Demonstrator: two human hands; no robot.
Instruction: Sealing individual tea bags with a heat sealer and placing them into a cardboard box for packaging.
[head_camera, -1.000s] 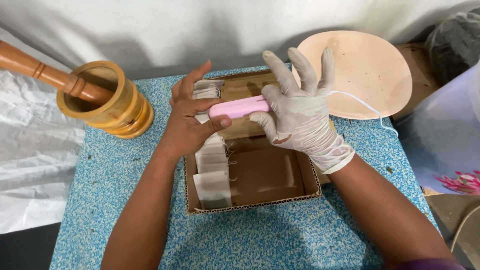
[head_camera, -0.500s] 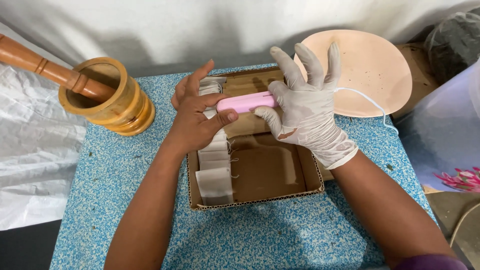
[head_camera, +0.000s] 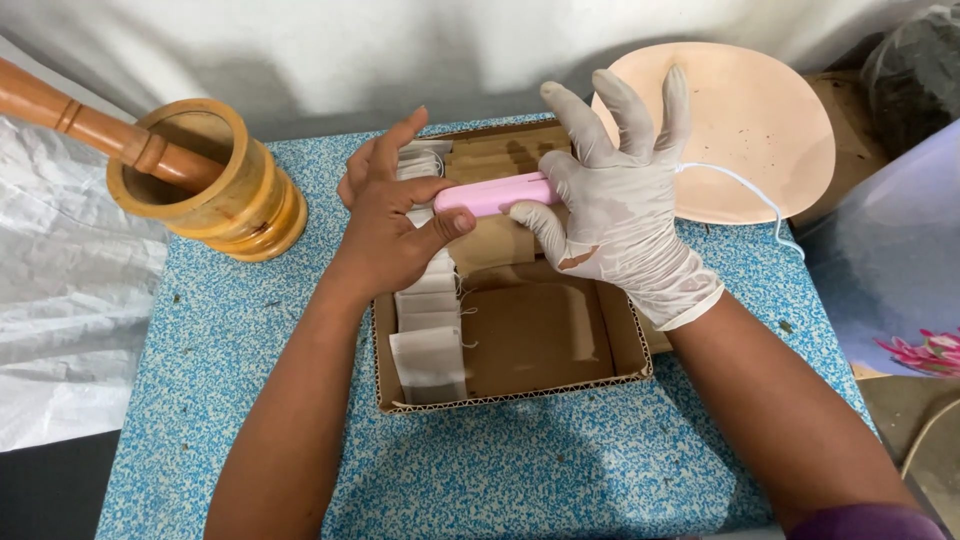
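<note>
Both hands clamp pink sealer (head_camera: 492, 193) over cardboard box (head_camera: 560, 385): bare left hand (head_camera: 392, 225) pinching, gloved right hand (head_camera: 612, 205) fingers splayed.

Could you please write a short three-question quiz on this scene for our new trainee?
1. True or false: the right hand wears a pale glove, and the left hand is bare.
2. What do both hands hold over the cardboard box?
A. the wooden pestle
B. a pink bar-shaped device with a white cord
C. the round plate
3. In which side of the box does the row of small white sachets stand?

Key:
1. True.
2. B: the pink device is pinched at each end by the fingers; the wooden pestle rests in the mortar, and the round plate lies beyond the box.
3. The left side; the rest is bare cardboard.
</note>
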